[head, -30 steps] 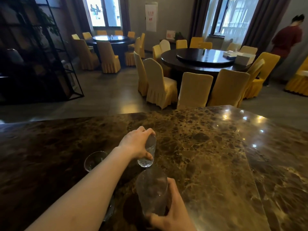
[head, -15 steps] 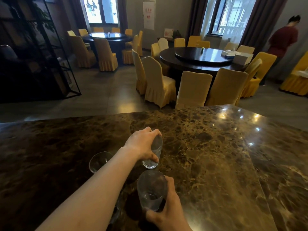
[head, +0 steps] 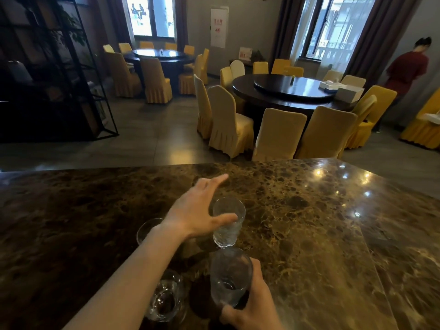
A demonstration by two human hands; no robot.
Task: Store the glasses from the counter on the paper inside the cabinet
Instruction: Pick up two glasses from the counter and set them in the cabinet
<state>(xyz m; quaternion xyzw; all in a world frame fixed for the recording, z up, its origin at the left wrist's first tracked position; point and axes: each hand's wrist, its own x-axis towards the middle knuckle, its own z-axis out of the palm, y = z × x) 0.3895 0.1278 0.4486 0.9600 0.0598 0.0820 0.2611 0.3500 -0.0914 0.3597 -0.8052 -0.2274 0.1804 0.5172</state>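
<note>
Several clear glasses stand on the dark marble counter (head: 309, 222). My left hand (head: 192, 210) hovers with fingers spread just left of an upright glass (head: 227, 222), its thumb crossing in front of the glass. My right hand (head: 252, 308) grips the base of a taller glass (head: 229, 279) near the front edge. Another glass (head: 147, 231) stands behind my left wrist, partly hidden. A fourth glass (head: 166, 298) sits under my left forearm. No cabinet or paper is in view.
Beyond the counter are round dark dining tables (head: 292, 89) ringed with yellow-covered chairs (head: 228, 122). A black metal shelf (head: 47, 75) stands at the left. A person in red (head: 407, 70) stands at the far right by the curtains.
My left hand has opened and let go of the small glass, which now stands on the counter. My right hand still holds the taller glass.
</note>
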